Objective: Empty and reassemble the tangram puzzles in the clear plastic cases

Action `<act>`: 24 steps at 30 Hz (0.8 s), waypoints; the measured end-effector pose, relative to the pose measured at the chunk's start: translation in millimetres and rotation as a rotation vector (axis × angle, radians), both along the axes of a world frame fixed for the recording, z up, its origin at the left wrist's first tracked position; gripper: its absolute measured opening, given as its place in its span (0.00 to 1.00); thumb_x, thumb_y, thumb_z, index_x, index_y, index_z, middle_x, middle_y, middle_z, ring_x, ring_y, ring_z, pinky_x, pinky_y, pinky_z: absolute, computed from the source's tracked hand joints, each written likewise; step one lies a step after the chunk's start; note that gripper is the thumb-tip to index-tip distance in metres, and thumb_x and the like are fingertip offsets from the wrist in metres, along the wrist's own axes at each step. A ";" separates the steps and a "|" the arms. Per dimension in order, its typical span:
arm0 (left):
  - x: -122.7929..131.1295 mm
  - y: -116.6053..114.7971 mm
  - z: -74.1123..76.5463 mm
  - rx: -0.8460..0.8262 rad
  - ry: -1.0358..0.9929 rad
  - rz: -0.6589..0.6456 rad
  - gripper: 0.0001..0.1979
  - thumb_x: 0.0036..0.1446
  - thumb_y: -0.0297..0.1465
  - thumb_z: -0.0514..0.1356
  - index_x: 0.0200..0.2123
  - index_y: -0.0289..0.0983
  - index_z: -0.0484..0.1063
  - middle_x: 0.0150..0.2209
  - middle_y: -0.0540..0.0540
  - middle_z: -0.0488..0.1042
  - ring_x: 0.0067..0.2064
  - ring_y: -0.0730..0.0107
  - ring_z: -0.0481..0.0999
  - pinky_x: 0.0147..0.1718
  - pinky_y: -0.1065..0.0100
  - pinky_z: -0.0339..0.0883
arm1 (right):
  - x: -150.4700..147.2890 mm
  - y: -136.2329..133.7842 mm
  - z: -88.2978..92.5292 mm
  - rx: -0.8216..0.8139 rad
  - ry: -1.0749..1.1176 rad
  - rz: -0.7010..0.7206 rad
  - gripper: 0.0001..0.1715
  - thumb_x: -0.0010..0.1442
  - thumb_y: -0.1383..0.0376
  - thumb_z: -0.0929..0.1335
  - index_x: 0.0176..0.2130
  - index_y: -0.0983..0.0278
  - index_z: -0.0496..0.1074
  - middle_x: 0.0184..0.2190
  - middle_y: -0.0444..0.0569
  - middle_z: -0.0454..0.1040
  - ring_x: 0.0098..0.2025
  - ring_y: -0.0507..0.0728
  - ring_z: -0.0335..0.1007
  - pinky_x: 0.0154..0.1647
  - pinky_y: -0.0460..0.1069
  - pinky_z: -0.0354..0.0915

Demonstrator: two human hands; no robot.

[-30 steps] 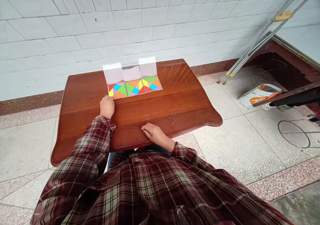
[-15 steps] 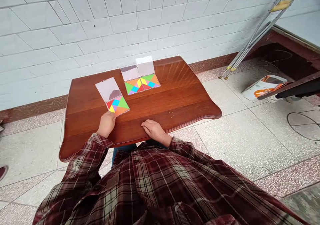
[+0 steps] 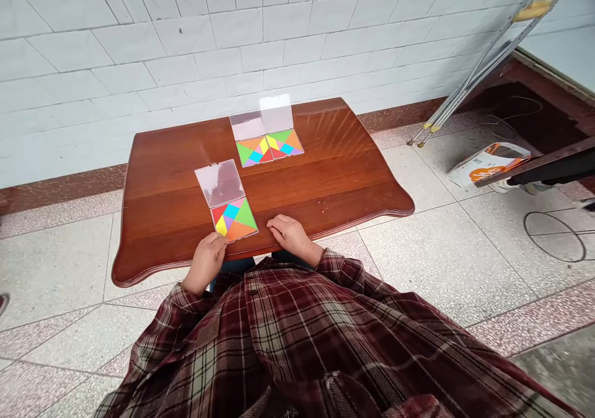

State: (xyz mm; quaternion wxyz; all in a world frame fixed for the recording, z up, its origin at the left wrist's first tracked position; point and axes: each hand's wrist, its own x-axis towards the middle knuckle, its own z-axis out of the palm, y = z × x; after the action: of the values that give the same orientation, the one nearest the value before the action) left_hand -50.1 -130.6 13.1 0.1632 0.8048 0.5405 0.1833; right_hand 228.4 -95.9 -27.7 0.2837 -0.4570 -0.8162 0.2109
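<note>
An open clear case with a coloured tangram puzzle (image 3: 233,217) lies near the front edge of the brown wooden table (image 3: 325,182), its lid (image 3: 220,183) folded back flat. My left hand (image 3: 209,258) pinches the case's near left corner. My right hand (image 3: 289,233) rests on the table just right of the case, fingers curled loosely, holding nothing. Two more open tangram cases (image 3: 268,146) sit side by side at the far middle of the table, lids tilted up towards the wall.
A white tiled wall runs behind the table. Metal poles (image 3: 483,64) lean against the wall at the right. A cardboard box (image 3: 488,164) lies on the floor beside a dark wooden bench edge (image 3: 548,170). Tiled floor surrounds the table.
My left hand has dragged the leftmost tangram case away from the other two, from the far side of the table to its front edge. My right hand stayed put.
</note>
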 end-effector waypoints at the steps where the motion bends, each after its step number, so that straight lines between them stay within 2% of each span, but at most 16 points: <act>1: -0.8 1.5 -0.6 0.007 -0.084 0.024 0.13 0.63 0.32 0.50 0.35 0.37 0.74 0.39 0.42 0.77 0.41 0.64 0.75 0.44 0.64 0.70 | 0.5 -0.4 1.3 -0.021 0.014 -0.003 0.12 0.66 0.69 0.62 0.41 0.62 0.74 0.38 0.51 0.75 0.41 0.56 0.70 0.48 0.50 0.66; 3: -1.9 9.2 -1.6 0.037 -0.194 0.136 0.11 0.62 0.31 0.51 0.33 0.38 0.72 0.38 0.43 0.76 0.42 0.65 0.75 0.44 0.65 0.70 | 1.1 -1.5 4.8 -0.070 0.047 -0.014 0.13 0.66 0.69 0.61 0.41 0.62 0.74 0.38 0.51 0.75 0.42 0.56 0.71 0.48 0.50 0.66; 5: -1.8 23.8 -4.2 0.091 -0.235 0.315 0.08 0.60 0.30 0.53 0.33 0.38 0.72 0.36 0.43 0.75 0.40 0.64 0.74 0.44 0.63 0.70 | 0.5 -2.8 9.6 -0.118 0.072 -0.030 0.13 0.66 0.69 0.61 0.42 0.63 0.74 0.40 0.51 0.75 0.44 0.56 0.71 0.49 0.50 0.66; 7: 0.1 44.1 -9.6 0.128 -0.261 0.496 0.08 0.57 0.29 0.56 0.39 0.37 0.72 0.38 0.42 0.74 0.38 0.65 0.74 0.44 0.62 0.70 | -2.1 -4.2 15.2 -0.155 0.063 -0.037 0.13 0.66 0.69 0.61 0.44 0.63 0.74 0.42 0.52 0.74 0.45 0.56 0.71 0.50 0.51 0.66; 9: 4.2 66.4 -16.7 0.119 -0.315 0.579 0.12 0.55 0.29 0.59 0.44 0.36 0.72 0.41 0.42 0.73 0.36 0.66 0.74 0.44 0.61 0.70 | -6.7 -5.7 21.0 -0.175 0.021 -0.017 0.13 0.66 0.68 0.62 0.47 0.65 0.73 0.44 0.54 0.74 0.46 0.57 0.71 0.51 0.51 0.67; 12: 13.7 92.8 -25.1 0.060 -0.421 0.583 0.12 0.56 0.30 0.59 0.44 0.37 0.71 0.36 0.45 0.75 0.36 0.66 0.75 0.46 0.61 0.71 | -15.4 -8.0 27.8 -0.196 -0.059 0.051 0.15 0.66 0.68 0.62 0.50 0.66 0.72 0.48 0.56 0.73 0.49 0.59 0.70 0.53 0.52 0.66; 14: 20.8 101.1 -27.8 0.016 -0.484 0.562 0.11 0.57 0.31 0.58 0.44 0.38 0.70 0.32 0.48 0.75 0.34 0.68 0.74 0.45 0.62 0.71 | -20.1 -8.9 30.5 -0.216 -0.108 0.089 0.16 0.66 0.68 0.63 0.52 0.66 0.71 0.50 0.56 0.72 0.51 0.59 0.70 0.54 0.52 0.66; 18: 31.5 98.5 -32.5 0.034 -0.522 0.590 0.09 0.57 0.30 0.57 0.42 0.39 0.70 0.30 0.51 0.74 0.33 0.69 0.75 0.45 0.63 0.71 | -22.1 -8.3 35.0 -0.243 -0.192 0.057 0.15 0.67 0.68 0.63 0.52 0.64 0.72 0.50 0.55 0.72 0.51 0.59 0.70 0.52 0.52 0.67; 24: 38.1 90.0 -47.7 0.042 -0.629 0.619 0.12 0.56 0.29 0.56 0.45 0.39 0.66 0.33 0.50 0.74 0.35 0.69 0.76 0.44 0.63 0.70 | -14.5 -7.1 53.9 -0.308 -0.354 -0.078 0.15 0.67 0.68 0.62 0.51 0.65 0.73 0.49 0.55 0.73 0.47 0.59 0.71 0.46 0.51 0.67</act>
State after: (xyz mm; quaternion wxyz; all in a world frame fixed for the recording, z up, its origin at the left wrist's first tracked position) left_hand -12.0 -40.6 -34.6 0.2409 0.5133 0.6762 0.4704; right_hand 213.9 -103.0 26.1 0.0712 -0.5557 -0.7932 0.2385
